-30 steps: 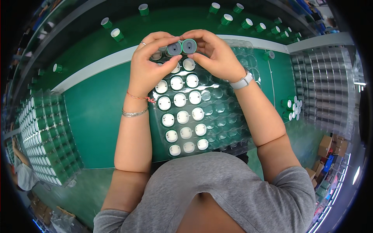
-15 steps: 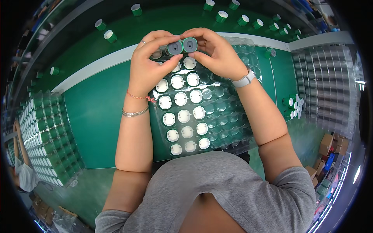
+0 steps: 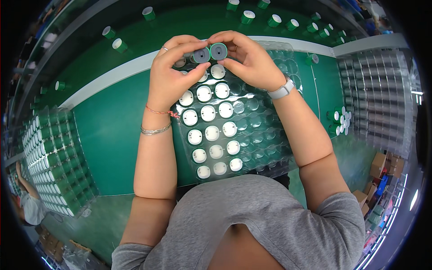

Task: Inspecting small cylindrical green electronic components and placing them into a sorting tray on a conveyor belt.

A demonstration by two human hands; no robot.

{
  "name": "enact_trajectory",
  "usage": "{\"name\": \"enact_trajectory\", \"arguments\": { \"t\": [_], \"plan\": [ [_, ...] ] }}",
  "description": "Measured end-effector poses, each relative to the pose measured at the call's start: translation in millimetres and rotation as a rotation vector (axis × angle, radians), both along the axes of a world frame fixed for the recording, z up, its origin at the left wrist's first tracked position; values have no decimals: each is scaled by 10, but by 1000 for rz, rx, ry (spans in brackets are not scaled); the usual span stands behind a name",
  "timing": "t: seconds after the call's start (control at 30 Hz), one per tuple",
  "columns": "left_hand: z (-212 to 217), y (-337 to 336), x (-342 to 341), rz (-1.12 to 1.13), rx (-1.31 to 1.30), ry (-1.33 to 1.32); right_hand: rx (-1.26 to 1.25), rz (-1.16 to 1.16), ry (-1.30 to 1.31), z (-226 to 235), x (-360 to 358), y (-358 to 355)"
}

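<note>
My left hand [image 3: 172, 72] pinches a green cylinder with a dark grey end [image 3: 201, 56] between thumb and fingers. Side by side with it, a matching cylinder [image 3: 218, 51] is gripped by my right hand [image 3: 254, 65]. Their grey ends, each with a small dark recess, face up toward me, and the two rims seem to touch. Both hands hover over the far part of a clear plastic tray [image 3: 263, 139]. White-topped cylinders [image 3: 208, 113] fill several rows of pockets on the tray's left side; on the right its pockets hold nothing. My left hand hides some of the far pockets.
Beyond a pale rail [image 3: 112, 82], green cylinders [image 3: 247, 17] stand spaced out on a green belt [image 3: 189, 20]. A loaded tray stack [image 3: 51, 162] stands left, stacked clear trays [image 3: 375, 99] right. Loose cylinders [image 3: 340, 120] cluster near them. Another person's arm [image 3: 28, 186] shows far left.
The cylinders beyond the rail have shifted to the left. My hands keep nearly the same pose, with both cylinders still held together. The person at far left has moved an arm.
</note>
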State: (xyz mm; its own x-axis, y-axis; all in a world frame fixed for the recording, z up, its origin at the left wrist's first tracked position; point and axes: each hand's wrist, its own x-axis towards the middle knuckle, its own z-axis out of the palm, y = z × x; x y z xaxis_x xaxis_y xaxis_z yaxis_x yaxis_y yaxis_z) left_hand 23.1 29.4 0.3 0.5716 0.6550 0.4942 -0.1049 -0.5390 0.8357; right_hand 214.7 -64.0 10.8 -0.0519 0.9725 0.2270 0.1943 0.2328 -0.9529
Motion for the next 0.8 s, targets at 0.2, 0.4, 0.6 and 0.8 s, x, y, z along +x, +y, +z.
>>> {"name": "enact_trajectory", "arguments": {
  "t": [0.2, 0.4, 0.6, 0.8],
  "plan": [
    [-19, 4, 9, 3, 13, 6, 12, -1, 20, -13, 4, -10],
    [-8, -14, 14, -14, -81, -31, 283, -225, 6, 106, 75, -28],
    [-31, 10, -1, -62, -257, -108, 47, -354, -445, 224, 164, -141],
    [-5, 11, 9, -88, -224, -91, 30, -258, -665, 123, 123, -130]
  ]
}}
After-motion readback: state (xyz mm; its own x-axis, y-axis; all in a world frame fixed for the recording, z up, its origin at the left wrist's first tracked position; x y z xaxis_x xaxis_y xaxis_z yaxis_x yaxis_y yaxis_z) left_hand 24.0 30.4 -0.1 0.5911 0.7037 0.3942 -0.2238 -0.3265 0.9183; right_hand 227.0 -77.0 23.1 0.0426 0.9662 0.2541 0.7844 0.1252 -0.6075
